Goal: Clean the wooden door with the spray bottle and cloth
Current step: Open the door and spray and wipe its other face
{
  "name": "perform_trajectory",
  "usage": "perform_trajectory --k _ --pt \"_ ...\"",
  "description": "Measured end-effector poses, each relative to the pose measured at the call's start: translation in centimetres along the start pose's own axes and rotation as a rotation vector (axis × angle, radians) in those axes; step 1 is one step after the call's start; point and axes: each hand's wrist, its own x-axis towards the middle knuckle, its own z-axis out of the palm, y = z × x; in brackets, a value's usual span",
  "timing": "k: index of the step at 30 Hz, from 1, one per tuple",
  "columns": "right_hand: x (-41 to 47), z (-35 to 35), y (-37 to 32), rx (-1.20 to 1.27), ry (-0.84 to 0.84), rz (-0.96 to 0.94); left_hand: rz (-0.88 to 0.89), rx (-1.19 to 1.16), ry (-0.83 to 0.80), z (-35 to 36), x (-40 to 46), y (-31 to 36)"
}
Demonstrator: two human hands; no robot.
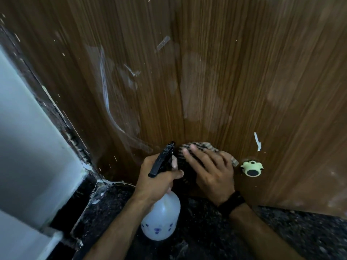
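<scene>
- No readable writing; the spray bottle (160,216) bears only small purple flower prints.
- Left hand (155,182) grip curls round its black trigger neck, low before the wooden door (206,72).
- Right hand (210,169), fingers spread flat, presses the striped cloth (187,149) to the door, hiding most of it.

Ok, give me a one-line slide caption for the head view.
Right hand presses a striped cloth low on the wooden door while the left hand grips the spray bottle.
</scene>
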Motion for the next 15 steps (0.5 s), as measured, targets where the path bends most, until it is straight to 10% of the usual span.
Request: perform_trajectory --k 7,15 --pt "2.0 -1.8 2.0 -0.015 0.275 0.429 0.067 0.083 -0.148 1.5 -0.2 2.7" --pt "2.2 -2.7 3.3 -0.047 0.251 0.332 0.090 0.124 -0.156 3.8 0.5 4.7"
